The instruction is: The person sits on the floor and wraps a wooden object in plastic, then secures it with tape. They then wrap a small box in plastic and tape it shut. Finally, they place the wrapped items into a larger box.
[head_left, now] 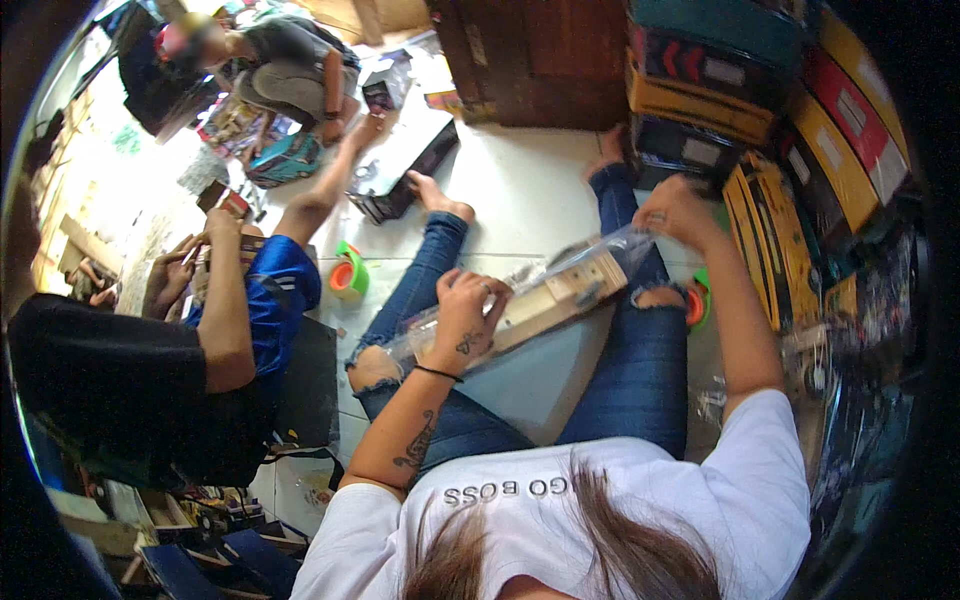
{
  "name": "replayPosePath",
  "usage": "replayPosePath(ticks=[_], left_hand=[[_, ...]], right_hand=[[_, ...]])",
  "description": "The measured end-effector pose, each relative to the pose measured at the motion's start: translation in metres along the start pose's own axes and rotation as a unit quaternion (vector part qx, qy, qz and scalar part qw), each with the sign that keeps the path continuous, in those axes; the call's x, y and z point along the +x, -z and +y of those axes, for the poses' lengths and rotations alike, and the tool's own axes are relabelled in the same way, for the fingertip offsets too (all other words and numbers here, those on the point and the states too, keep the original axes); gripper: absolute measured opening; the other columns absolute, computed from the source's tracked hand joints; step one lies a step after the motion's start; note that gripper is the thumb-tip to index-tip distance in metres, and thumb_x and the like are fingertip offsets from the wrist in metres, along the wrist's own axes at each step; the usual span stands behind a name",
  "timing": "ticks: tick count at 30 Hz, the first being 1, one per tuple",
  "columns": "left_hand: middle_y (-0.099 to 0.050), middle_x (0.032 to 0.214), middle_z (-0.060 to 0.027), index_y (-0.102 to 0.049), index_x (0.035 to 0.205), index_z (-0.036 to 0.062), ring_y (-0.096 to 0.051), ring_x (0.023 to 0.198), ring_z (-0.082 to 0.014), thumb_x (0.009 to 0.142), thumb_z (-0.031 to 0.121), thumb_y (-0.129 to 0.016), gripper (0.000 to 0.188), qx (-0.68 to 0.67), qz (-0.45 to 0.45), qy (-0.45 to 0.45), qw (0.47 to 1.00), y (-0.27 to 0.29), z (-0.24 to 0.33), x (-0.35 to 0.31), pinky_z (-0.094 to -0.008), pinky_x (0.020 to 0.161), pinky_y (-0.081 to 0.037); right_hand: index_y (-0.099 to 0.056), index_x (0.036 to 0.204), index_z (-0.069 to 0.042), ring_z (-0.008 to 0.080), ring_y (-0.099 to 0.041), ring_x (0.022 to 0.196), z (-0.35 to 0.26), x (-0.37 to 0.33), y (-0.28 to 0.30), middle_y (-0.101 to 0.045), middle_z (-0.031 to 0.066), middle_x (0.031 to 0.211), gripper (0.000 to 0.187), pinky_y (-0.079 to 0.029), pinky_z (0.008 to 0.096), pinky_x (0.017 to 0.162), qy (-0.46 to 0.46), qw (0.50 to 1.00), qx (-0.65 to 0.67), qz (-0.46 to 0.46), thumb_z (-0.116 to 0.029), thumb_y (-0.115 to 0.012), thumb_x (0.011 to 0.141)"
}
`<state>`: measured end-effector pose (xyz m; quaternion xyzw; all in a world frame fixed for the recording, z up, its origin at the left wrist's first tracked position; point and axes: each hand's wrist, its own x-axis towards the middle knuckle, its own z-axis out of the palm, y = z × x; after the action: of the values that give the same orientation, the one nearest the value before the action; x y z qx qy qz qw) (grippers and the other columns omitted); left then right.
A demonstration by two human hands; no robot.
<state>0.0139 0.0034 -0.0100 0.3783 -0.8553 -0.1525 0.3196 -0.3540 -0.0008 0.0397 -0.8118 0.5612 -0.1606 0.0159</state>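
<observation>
Grip is narrow at each end of the load: the left hand (470, 305) has its fingers bunched on the clear plastic (420, 335) toward the left end, and the right hand (675, 212) pinches the far right end between thumb and fingers. Inside that plastic lies 1 long, pale wooden piece (570, 290), a shorter block showing along its right part. It is held above the person's parted legs, slanting up to the right. How firmly the left fingers press on the wood itself, I cannot tell.

Blue jeans (635, 375), torn at the knees, stretch forward over white floor tiles (505, 170). 2 green-and-orange rings sit low beside the legs: the left ring (347, 272) outside the left shin, the right ring (698, 300) partly hidden by the right leg. Near the left foot stands a black box (405, 165) with a pale, shiny top.

At the left, a co-worker in blue shorts (280, 305) holds a small object too unclear to name; farther off, another person (290, 80) crouches by a teal bag (283, 160). To the right, black and yellow boxes (700, 100) are stacked near a dark brown wooden panel (530, 60).
</observation>
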Motion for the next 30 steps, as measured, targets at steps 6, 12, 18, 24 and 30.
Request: replayPosePath(ticks=[6, 12, 18, 24, 30], left_hand=[[-0.067, 0.083, -0.0041, -0.067, 0.086, 0.009, -0.061, 0.086, -0.0214, 0.082, 0.015, -0.068, 0.007, -0.002, 0.02, 0.016, 1.0, -0.003, 0.003, -0.001, -0.0401, 0.097, -0.034], [-0.066, 0.084, -0.0095, -0.067, 0.088, 0.0068, -0.061, 0.085, -0.0263, 0.079, 0.016, -0.07, 0.013, 0.033, -0.062, -0.011, 0.997, 0.022, -0.005, -0.013, -0.0363, 0.086, -0.041], [-0.063, 0.075, -0.0076, -0.066, 0.077, 0.0045, -0.057, 0.075, -0.0248, 0.077, 0.015, -0.072, 0.012, 0.062, -0.065, 0.11, 0.99, 0.13, -0.064, -0.113, -0.0354, 0.075, -0.041], [-0.067, 0.082, -0.0147, -0.068, 0.089, 0.0007, -0.064, 0.08, -0.027, 0.075, 0.009, -0.072, 0.017, 0.123, -0.007, 0.374, 0.919, 0.175, -0.049, -0.097, -0.0338, 0.074, -0.049], [-0.066, 0.102, -0.0086, -0.067, 0.107, 0.0119, -0.059, 0.102, -0.0241, 0.077, 0.022, -0.074, 0.033, 0.096, 0.014, -0.029, 0.995, 0.034, 0.015, 0.009, -0.0448, 0.104, -0.031]], right_hand=[[-0.067, 0.096, -0.01, 0.0239, -0.056, 0.103, -0.065, 0.012, 0.003, -0.064, 0.009, 0.105, 0.024, -0.037, 0.0426, 0.095, 0.058, 0.972, 0.005, 0.227, -0.022, -0.069, 0.076], [-0.069, 0.083, -0.015, 0.0143, -0.06, 0.09, -0.13, 0.039, -0.075, -0.068, -0.0027, 0.084, 0.011, -0.036, 0.0399, 0.098, 0.238, 0.971, -0.012, 0.011, -0.025, -0.065, 0.08], [-0.069, 0.075, -0.016, 0.0152, -0.06, 0.085, -0.118, 0.042, -0.078, -0.067, -0.003, 0.077, 0.01, -0.035, 0.0398, 0.097, 0.256, 0.963, 0.057, 0.056, -0.024, -0.066, 0.079], [-0.07, 0.072, -0.017, 0.0163, -0.061, 0.082, -0.117, 0.051, -0.082, -0.067, -0.002, 0.075, 0.012, -0.039, 0.039, 0.091, 0.244, 0.969, 0.035, 0.026, -0.027, -0.065, 0.077], [-0.071, 0.075, -0.015, 0.0162, -0.061, 0.083, -0.117, 0.053, -0.075, -0.069, -0.0008, 0.078, 0.012, -0.038, 0.0408, 0.093, 0.268, 0.963, 0.03, 0.017, -0.026, -0.067, 0.076]])
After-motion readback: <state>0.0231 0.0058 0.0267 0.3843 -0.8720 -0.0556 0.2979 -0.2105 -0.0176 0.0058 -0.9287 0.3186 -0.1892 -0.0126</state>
